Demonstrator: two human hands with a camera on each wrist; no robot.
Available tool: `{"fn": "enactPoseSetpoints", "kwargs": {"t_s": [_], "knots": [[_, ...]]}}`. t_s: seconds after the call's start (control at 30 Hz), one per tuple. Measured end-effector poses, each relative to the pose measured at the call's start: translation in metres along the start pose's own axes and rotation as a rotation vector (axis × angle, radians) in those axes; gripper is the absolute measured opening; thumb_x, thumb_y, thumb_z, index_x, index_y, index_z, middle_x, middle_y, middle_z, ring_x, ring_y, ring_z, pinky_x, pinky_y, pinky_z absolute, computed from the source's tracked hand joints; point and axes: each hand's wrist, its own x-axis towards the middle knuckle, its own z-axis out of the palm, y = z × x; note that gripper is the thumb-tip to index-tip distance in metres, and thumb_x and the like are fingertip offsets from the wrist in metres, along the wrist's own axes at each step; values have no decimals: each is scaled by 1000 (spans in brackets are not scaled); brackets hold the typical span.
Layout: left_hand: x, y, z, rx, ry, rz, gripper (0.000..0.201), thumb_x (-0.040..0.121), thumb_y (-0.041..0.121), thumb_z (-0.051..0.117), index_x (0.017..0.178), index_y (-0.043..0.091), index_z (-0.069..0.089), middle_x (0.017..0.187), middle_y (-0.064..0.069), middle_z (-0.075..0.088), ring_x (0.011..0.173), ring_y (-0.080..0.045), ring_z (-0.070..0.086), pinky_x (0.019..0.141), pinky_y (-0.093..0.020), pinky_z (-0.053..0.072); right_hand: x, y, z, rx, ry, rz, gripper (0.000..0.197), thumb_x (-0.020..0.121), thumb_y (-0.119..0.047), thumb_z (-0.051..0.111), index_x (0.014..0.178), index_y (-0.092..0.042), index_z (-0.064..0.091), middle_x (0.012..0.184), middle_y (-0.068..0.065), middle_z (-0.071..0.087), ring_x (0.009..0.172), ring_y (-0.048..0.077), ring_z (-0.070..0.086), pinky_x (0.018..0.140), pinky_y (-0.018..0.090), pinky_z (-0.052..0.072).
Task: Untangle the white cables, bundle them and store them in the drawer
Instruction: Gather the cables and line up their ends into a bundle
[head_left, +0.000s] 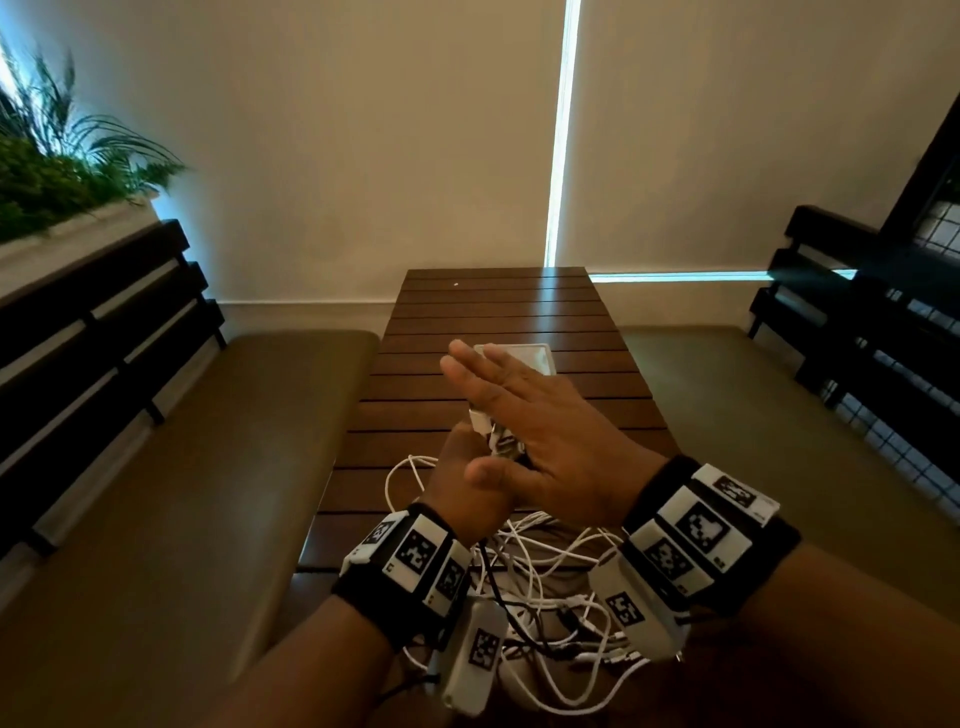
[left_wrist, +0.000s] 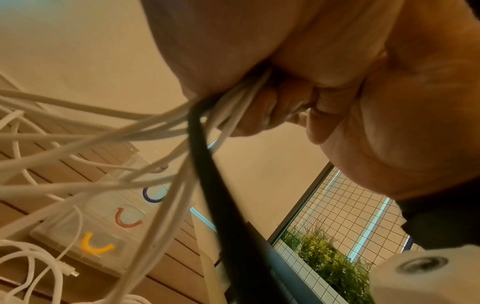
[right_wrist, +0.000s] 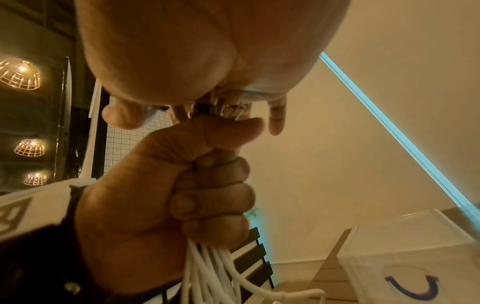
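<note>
My left hand (head_left: 470, 499) fists the cables (head_left: 540, 582), right hand (head_left: 545, 441) flat over the plugs; the slack, seemingly knotted still, may snag when bundled.

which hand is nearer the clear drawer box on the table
Right. The right hand reaches forward, open fingers just before the drawer box. The left hand grips the cables lower, nearer the body.

The left hand (right_wrist: 166, 195) fists a bunch of white cables (right_wrist: 207, 273) trailing toward six o'clock. The right hand's palm (right_wrist: 194, 47) fills twelve o'clock. A clear drawer box (right_wrist: 405, 242) sits at four o'clock.
</note>
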Motion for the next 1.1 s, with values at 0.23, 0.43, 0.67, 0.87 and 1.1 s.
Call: {"fn": "enactPoseSetpoints", "kwargs": {"t_s": [0.23, 0.43, 0.67, 0.87, 1.1], "knots": [[9, -5, 9, -25, 59, -76, 15, 89, 4, 62, 95, 18, 60, 87, 17, 53, 71, 16, 55, 65, -6, 42, -6, 3, 0, 420, 251, -5, 62, 87, -58, 51, 140, -27, 46, 153, -11, 38, 136, 0, 38, 108, 29, 42], [10, -8, 3, -66, -21, -43, 14, 87, 7, 65, 102, 8, 63, 93, 0, 67, 82, -4, 64, 76, -17, 54, -7, 4, 0, 435, 273, -4, 53, 83, -45, 64, 132, -29, 52, 143, -8, 51, 127, 2, 50, 102, 29, 48], [0, -5, -2, -298, 60, 16, 9, 81, 9, 67, 89, 10, 63, 81, 2, 69, 73, 3, 66, 66, -16, 53, -14, 8, -25, 772, 119, 157, 107, 61, -25, 89, 143, -51, 24, 150, -22, 36, 133, 0, 42, 105, 38, 46], [2, -3, -5, -301, -21, 114, 21, 76, 34, 66, 94, 23, 68, 85, 13, 72, 86, -6, 70, 73, -20, 54, -20, -1, -16, 634, -51, 181, 93, 67, -29, 87, 140, -48, 33, 136, -16, 52, 125, 4, 52, 102, 38, 49], [5, 0, -3, -415, -19, 146, 17, 78, 17, 71, 90, 28, 72, 88, -3, 74, 84, -21, 72, 73, -38, 58, -19, -4, -12, 552, 79, 123, 98, 64, -31, 88, 144, -42, 32, 140, -17, 51, 124, 0, 52, 102, 34, 49]]}}
